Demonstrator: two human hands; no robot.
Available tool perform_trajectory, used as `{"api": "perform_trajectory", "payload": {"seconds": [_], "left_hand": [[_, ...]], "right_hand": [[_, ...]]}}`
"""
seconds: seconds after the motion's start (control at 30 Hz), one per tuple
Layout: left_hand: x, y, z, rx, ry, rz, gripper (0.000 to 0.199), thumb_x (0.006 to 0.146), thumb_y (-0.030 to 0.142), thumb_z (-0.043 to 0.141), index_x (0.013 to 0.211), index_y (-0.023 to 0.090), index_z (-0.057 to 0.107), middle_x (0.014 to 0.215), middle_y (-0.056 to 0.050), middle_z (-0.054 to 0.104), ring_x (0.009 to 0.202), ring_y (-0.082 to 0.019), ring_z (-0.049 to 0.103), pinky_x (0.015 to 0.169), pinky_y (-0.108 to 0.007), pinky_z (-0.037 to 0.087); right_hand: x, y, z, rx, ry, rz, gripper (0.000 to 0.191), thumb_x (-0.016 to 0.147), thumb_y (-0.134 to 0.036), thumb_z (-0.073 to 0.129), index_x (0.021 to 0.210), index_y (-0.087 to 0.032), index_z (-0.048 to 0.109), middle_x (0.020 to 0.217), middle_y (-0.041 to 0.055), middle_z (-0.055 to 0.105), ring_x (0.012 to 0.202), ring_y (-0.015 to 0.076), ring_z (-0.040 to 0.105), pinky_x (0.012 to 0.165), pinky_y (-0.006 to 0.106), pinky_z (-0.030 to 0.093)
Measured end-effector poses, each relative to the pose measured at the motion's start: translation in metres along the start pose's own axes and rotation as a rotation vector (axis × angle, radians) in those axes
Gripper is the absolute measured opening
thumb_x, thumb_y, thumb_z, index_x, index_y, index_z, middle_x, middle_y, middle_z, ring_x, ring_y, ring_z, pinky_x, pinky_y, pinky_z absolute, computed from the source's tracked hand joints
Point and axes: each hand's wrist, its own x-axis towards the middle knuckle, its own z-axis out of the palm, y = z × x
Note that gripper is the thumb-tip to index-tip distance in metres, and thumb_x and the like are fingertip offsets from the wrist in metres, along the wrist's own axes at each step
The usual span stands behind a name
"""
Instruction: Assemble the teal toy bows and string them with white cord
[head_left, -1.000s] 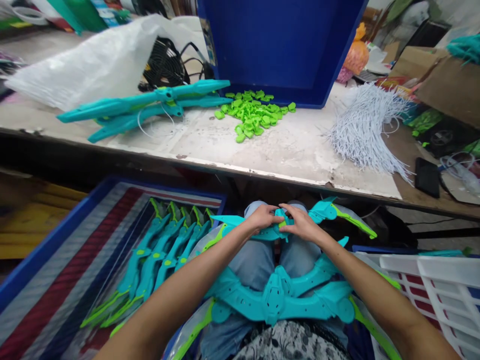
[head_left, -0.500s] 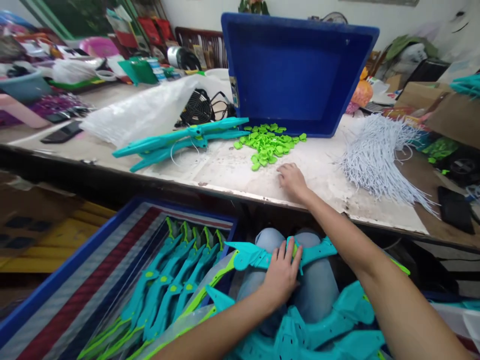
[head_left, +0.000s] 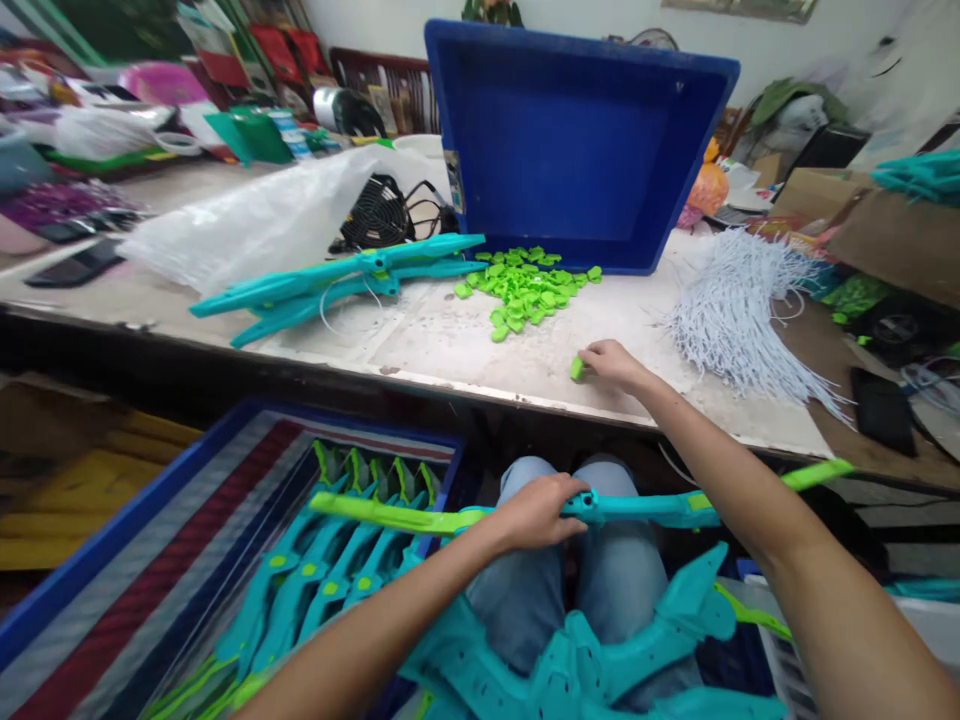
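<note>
My left hand (head_left: pixel 541 510) is wrapped around a long teal plastic piece (head_left: pixel 660 508) with lime-green ends, which lies across my knees. In my right hand (head_left: pixel 609 362), between thumb and fingers, is a small lime-green plastic piece (head_left: pixel 577 368), just above the table's front part. A loose pile of similar green pieces (head_left: pixel 529 288) lies farther back on the table. Several more teal parts (head_left: pixel 570 660) rest on my lap, below the one I hold. The palm side of both hands is hidden.
A blue bin (head_left: pixel 570 150) stands on its side behind the pile. Left of it lie joined teal parts (head_left: pixel 337 280) and a plastic bag (head_left: pixel 247 215). White ties (head_left: pixel 742 310) lie at the right. A striped-lined blue crate (head_left: pixel 225 470) holds teal parts beside my legs.
My right hand has drawn back from the pile toward the table edge, now with a green piece. My left hand has turned the teal piece edge-on and moved slightly left.
</note>
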Motion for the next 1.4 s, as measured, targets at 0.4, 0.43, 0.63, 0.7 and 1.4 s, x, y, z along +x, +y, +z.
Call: {"api": "perform_trajectory", "payload": {"seconds": [0.4,0.43,0.63,0.7,1.4], "left_hand": [[0.041,-0.017,0.001,-0.356,-0.194,-0.093,0.038,0.070,0.037,0.069,0.101,0.013,0.070,0.095,-0.004,0.071,0.088,-0.022,0.063,0.074,-0.023,0.043],[0.042,-0.017,0.001,-0.376,-0.188,-0.108,0.037,0.071,0.037,0.069,0.100,0.014,0.071,0.096,-0.004,0.072,0.090,-0.022,0.063,0.075,-0.023,0.043],[0.045,-0.022,0.000,-0.388,-0.189,-0.133,0.029,0.071,0.041,0.068,0.084,0.015,0.074,0.077,0.001,0.070,0.075,-0.017,0.059,0.066,-0.021,0.040],[0.046,-0.023,0.002,-0.434,-0.222,-0.130,0.033,0.071,0.045,0.067,0.082,0.015,0.074,0.069,0.001,0.066,0.067,-0.015,0.056,0.062,-0.021,0.039],[0.044,-0.010,0.010,-0.320,-0.185,-0.101,0.041,0.059,0.050,0.071,0.076,0.014,0.061,0.065,0.003,0.052,0.063,-0.013,0.046,0.056,-0.024,0.032]], "right_hand": [[-0.056,0.010,0.010,-0.185,0.204,-0.127,0.027,0.085,-0.033,0.058,0.096,-0.014,0.072,0.102,0.0154,0.066,0.100,0.0286,0.052,0.089,0.040,0.038],[-0.062,0.009,0.012,-0.172,0.225,-0.141,0.025,0.085,-0.032,0.059,0.095,-0.013,0.072,0.101,0.0155,0.066,0.099,0.0290,0.052,0.088,0.041,0.038],[-0.164,0.014,0.030,0.187,0.300,-0.525,0.032,0.086,-0.039,0.061,0.109,-0.017,0.064,0.101,0.0094,0.068,0.095,0.0225,0.057,0.084,0.036,0.045],[-0.206,0.019,0.046,0.173,0.295,-0.575,0.030,0.087,-0.038,0.060,0.110,-0.018,0.063,0.101,0.0095,0.068,0.095,0.0224,0.058,0.082,0.037,0.045],[-0.234,0.027,0.086,0.115,0.020,-0.019,0.073,0.068,-0.047,0.076,0.130,-0.023,0.048,0.119,0.0093,0.061,0.112,0.0297,0.052,0.091,0.044,0.038]]}}
